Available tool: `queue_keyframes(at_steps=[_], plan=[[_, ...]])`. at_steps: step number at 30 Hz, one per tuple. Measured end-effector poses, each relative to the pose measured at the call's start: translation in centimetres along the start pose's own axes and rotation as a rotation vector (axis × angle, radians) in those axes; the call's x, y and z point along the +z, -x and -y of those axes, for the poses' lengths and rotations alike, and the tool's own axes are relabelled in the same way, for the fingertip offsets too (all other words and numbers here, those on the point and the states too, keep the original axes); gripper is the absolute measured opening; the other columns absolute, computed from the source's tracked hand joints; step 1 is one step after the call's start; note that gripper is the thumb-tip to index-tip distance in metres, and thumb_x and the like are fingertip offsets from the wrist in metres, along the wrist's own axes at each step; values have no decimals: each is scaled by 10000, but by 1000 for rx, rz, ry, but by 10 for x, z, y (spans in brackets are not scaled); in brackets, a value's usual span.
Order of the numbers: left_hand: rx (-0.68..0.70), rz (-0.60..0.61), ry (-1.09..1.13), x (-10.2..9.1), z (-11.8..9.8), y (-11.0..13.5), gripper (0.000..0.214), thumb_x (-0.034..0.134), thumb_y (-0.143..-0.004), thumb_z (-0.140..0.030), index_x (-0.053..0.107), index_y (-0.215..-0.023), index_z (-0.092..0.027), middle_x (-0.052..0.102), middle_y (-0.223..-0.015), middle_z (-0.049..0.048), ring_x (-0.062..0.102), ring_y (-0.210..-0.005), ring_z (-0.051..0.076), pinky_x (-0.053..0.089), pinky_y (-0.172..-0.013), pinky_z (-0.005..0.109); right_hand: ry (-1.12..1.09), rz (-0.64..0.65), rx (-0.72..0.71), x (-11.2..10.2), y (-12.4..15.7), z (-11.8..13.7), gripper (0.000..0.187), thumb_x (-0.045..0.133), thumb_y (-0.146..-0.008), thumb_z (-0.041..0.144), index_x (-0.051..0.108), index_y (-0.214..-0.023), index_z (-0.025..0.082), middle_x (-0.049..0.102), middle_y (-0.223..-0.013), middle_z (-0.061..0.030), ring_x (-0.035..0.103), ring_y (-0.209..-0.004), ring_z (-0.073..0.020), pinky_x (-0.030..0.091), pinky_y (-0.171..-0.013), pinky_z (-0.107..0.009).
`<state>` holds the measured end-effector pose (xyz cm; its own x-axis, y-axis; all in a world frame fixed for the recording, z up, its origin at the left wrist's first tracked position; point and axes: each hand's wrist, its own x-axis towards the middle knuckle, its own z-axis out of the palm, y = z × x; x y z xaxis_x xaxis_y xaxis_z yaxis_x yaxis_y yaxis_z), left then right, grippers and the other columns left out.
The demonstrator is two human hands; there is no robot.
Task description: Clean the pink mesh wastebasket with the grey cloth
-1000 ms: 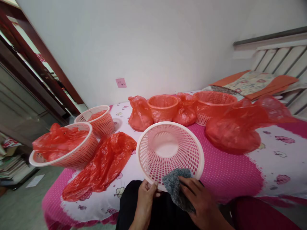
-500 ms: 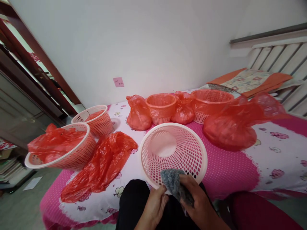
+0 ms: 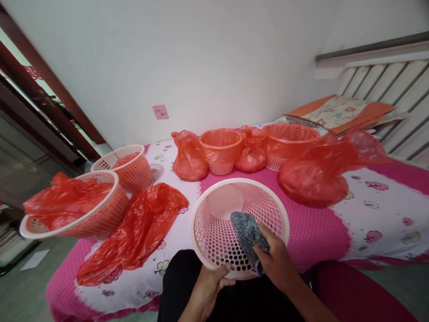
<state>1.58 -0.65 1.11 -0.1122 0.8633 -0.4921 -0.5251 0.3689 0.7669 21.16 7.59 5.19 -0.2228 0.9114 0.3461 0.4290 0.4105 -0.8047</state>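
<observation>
A pale pink plastic basket [image 3: 197,210] with a lattice wall leans on the bed edge, its mouth tipped toward me. My left hand [image 3: 212,284] grips its near rim, thumb over the edge. In my right hand [image 3: 275,257] is a bunched grey cloth [image 3: 247,235], held over the basket's opening near its inner wall. Whether the cloth touches the wall I cannot tell. To the left of the basket, a crumpled red plastic bag [image 3: 140,235] lies on the bedspread.
Two pink baskets with red bags inside, the nearer basket [image 3: 103,219] tilted, stand at the left. Along the wall are red-covered baskets [image 3: 221,152] and filled red bags [image 3: 311,179]. A folded orange-edged textile [image 3: 338,112] lies by the white headboard rails [image 3: 385,89].
My right hand has lifted the grey cloth from the near rim up and over the basket's opening. The basket has tilted slightly; my left hand stays at its rim. The view has shifted a little.
</observation>
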Motion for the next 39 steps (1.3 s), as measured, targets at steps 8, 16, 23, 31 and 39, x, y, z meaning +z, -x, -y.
queue_keyframes(at_steps=[8,16,23,31,39], plan=[[-108,33,131,7,3,0,453,780,-669,-93,672,-1107,-138,785,-1007,113,747,-849,275,611,-655,341,175,124,-33,15,-27,7,521,508,-788,116,593,-1299,171,695,-1252,-130,628,-1190,-273,473,-1049,-406],[-128,23,222,13,-3,1,590,684,-698,-7,575,-1271,-93,779,-1119,185,762,-997,337,631,-829,438,639,392,34,43,-109,40,390,436,-917,83,669,-1218,171,706,-1206,-144,602,-1127,-288,413,-954,-361],[-146,88,242,7,7,-2,474,709,-688,-48,637,-1155,-72,774,-1125,223,758,-1033,380,607,-871,442,666,632,168,101,-118,-3,472,597,-852,194,660,-1320,169,670,-1317,-185,622,-1180,-357,437,-968,-454],[-131,233,227,4,6,-1,502,802,-715,-95,686,-1204,-83,746,-1245,222,712,-1160,387,517,-1050,485,659,705,182,120,-114,-34,519,539,-894,200,586,-1410,197,590,-1452,-159,573,-1278,-319,425,-1033,-466],[-138,278,163,-25,30,-11,548,934,-629,-122,762,-1148,-142,764,-1245,180,701,-1187,350,490,-1088,483,699,703,156,131,-108,-41,415,471,-922,92,670,-1278,170,631,-1391,-182,578,-1279,-340,407,-1053,-517]])
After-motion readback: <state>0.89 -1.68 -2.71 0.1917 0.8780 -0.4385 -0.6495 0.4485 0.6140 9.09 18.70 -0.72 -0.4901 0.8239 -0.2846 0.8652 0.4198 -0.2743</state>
